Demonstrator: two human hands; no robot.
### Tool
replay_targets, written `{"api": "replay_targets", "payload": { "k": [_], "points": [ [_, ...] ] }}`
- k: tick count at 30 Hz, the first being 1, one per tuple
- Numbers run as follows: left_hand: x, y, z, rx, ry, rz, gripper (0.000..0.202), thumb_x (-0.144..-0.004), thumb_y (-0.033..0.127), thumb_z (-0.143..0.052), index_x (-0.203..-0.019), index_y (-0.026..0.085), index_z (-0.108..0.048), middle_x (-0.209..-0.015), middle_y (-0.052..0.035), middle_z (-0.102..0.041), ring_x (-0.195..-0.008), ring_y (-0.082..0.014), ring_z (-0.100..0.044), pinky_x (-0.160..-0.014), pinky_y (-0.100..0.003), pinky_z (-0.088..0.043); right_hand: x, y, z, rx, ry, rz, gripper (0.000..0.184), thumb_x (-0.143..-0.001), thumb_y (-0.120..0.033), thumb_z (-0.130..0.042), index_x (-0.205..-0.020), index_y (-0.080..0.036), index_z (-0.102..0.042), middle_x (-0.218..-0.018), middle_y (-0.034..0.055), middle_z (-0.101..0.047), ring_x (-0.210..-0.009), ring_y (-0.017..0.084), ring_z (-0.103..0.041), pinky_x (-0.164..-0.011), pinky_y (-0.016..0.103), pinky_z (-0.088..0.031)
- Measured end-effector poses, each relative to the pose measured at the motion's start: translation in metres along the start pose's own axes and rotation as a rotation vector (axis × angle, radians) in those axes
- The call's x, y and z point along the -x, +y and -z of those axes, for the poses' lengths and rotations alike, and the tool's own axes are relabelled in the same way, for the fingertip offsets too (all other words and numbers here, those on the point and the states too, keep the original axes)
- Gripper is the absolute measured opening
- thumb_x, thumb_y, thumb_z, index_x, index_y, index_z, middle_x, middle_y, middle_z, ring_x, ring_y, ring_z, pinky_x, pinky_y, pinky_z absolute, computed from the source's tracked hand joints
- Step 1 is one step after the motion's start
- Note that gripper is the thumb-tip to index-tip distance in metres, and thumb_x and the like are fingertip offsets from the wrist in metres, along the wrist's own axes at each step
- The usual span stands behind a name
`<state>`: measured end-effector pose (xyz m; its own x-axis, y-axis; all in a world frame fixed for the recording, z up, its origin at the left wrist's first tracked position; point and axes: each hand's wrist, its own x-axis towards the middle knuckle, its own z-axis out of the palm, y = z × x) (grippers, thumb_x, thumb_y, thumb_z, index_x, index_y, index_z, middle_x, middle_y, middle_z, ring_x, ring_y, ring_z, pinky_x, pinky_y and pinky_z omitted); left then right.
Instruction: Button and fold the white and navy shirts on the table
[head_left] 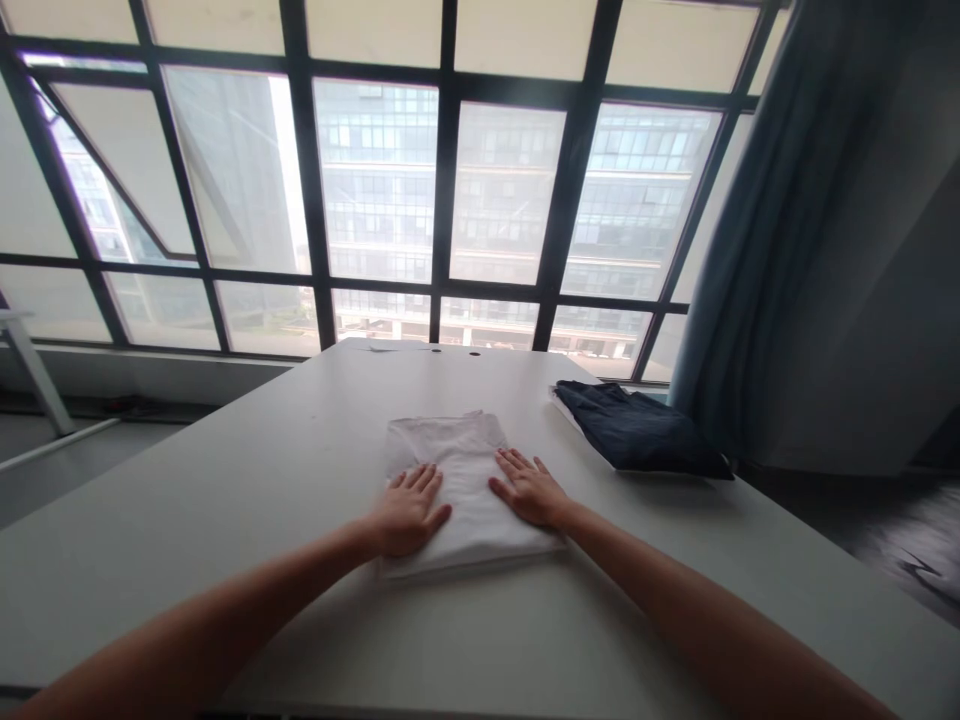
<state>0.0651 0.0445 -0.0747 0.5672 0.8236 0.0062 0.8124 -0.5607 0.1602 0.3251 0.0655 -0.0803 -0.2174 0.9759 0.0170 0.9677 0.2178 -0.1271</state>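
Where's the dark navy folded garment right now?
In the head view, the dark navy folded garment lies on the right of the white table, just beyond the right hand and the folded white garment, near the blue curtain.

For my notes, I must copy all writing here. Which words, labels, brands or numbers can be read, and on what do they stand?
No text can be read.
The folded white garment shows no label or print.
The folded dark garment shows none either.
The small paper on the far end of the table is too small to read.
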Motion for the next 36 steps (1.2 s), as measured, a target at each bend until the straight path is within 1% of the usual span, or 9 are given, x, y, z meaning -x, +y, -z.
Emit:
{"api": "replay_targets", "payload": {
  "k": [3, 6, 9, 13, 16, 22, 26, 29, 36],
  "points": [
    [0.007, 0.028, 0.004, -0.036, 0.089, -0.066, 0.066, -0.096, 0.057, -0.032, -0.142, 0.013, -0.048, -0.148, -0.0190, -0.045, -0.137, -0.0356, -0.041, -0.110, -0.051, -0.033, -0.013, 0.026, 0.007, 0.123, 0.058, -0.140, 0.060, -0.102, -0.047, -0.026, -0.151, -0.014, -0.036, -0.158, 0.0123, -0.029, -0.147, 0.027, -0.021, -0.118, 0.052, -0.007],
    [-0.001, 0.030, 0.010, 0.006, 0.194, -0.179, 0.045, -0.097, 0.046, -0.039, -0.119, 0.018, -0.067, -0.119, -0.0131, -0.068, -0.111, -0.0279, -0.061, -0.098, -0.042, -0.045, -0.017, 0.031, 0.009, 0.188, 0.206, -0.263, 0.056, -0.102, -0.042, -0.028, -0.145, -0.010, -0.045, -0.152, 0.0171, -0.040, -0.142, 0.030, -0.031, -0.117, 0.052, -0.008],
    [-0.020, -0.002, 0.013, 0.019, 0.273, -0.180, 0.048, -0.096, 0.046, -0.043, -0.131, 0.017, -0.059, -0.136, -0.0121, -0.059, -0.127, -0.0265, -0.052, -0.109, -0.041, -0.037, -0.009, 0.014, 0.003, 0.102, 0.263, -0.195, 0.058, -0.103, -0.045, -0.024, -0.147, -0.011, -0.043, -0.153, 0.0159, -0.038, -0.142, 0.026, -0.031, -0.117, 0.047, -0.013],
    [-0.039, -0.057, 0.007, 0.005, 0.100, -0.018, 0.063, -0.099, 0.052, -0.030, -0.149, 0.016, -0.039, -0.158, -0.0097, -0.030, -0.147, -0.0222, -0.024, -0.120, -0.040, -0.018, 0.001, -0.005, -0.008, -0.020, 0.100, -0.008, 0.065, -0.101, -0.054, -0.023, -0.152, -0.015, -0.035, -0.159, 0.0110, -0.027, -0.147, 0.024, -0.021, -0.118, 0.045, -0.012],
    [-0.042, -0.078, 0.003, -0.009, 0.038, 0.110, 0.066, -0.099, 0.054, -0.024, -0.154, 0.018, -0.029, -0.162, -0.0057, -0.016, -0.150, -0.0211, -0.013, -0.121, -0.043, -0.012, -0.003, 0.002, -0.008, -0.014, 0.083, -0.108, 0.066, -0.100, -0.054, -0.027, -0.151, -0.012, -0.035, -0.158, 0.0139, -0.028, -0.146, 0.026, -0.023, -0.117, 0.046, -0.015],
    [-0.027, -0.054, 0.001, -0.057, 0.057, 0.193, 0.068, -0.099, 0.052, -0.020, -0.153, 0.012, -0.031, -0.161, -0.0118, -0.023, -0.149, -0.0244, -0.020, -0.118, -0.043, -0.023, -0.012, 0.029, 0.006, 0.073, 0.213, -0.311, 0.052, -0.098, -0.047, -0.039, -0.125, -0.008, -0.061, -0.131, 0.0218, -0.058, -0.122, 0.031, -0.052, -0.099, 0.038, -0.040],
    [-0.012, -0.029, 0.003, -0.085, 0.094, 0.200, 0.064, -0.098, 0.053, -0.026, -0.148, 0.016, -0.041, -0.156, -0.0125, -0.035, -0.143, -0.0288, -0.032, -0.113, -0.048, -0.032, -0.009, 0.042, 0.020, -0.014, 0.100, -0.389, 0.044, -0.097, -0.048, -0.044, -0.106, -0.012, -0.068, -0.112, 0.0186, -0.068, -0.102, 0.027, -0.064, -0.084, 0.033, -0.045],
    [-0.008, -0.027, 0.011, -0.080, 0.130, 0.117, 0.054, -0.098, 0.048, -0.031, -0.138, 0.020, -0.054, -0.145, -0.0106, -0.051, -0.133, -0.0276, -0.046, -0.109, -0.043, -0.038, -0.007, 0.051, 0.031, -0.090, 0.026, -0.342, 0.036, -0.096, -0.044, -0.049, -0.093, -0.014, -0.069, -0.097, 0.0145, -0.073, -0.088, 0.023, -0.068, -0.074, 0.029, -0.045],
    [-0.015, -0.049, 0.019, -0.016, 0.201, 0.217, 0.053, -0.099, 0.043, -0.030, -0.142, 0.019, -0.049, -0.151, -0.0109, -0.043, -0.140, -0.0265, -0.038, -0.111, -0.043, -0.036, -0.024, 0.045, 0.082, 0.104, 0.272, -0.359, 0.034, -0.098, -0.040, -0.047, -0.113, -0.014, -0.063, -0.106, 0.0154, -0.070, -0.100, 0.026, -0.065, -0.079, 0.032, -0.044]
  ]
}}
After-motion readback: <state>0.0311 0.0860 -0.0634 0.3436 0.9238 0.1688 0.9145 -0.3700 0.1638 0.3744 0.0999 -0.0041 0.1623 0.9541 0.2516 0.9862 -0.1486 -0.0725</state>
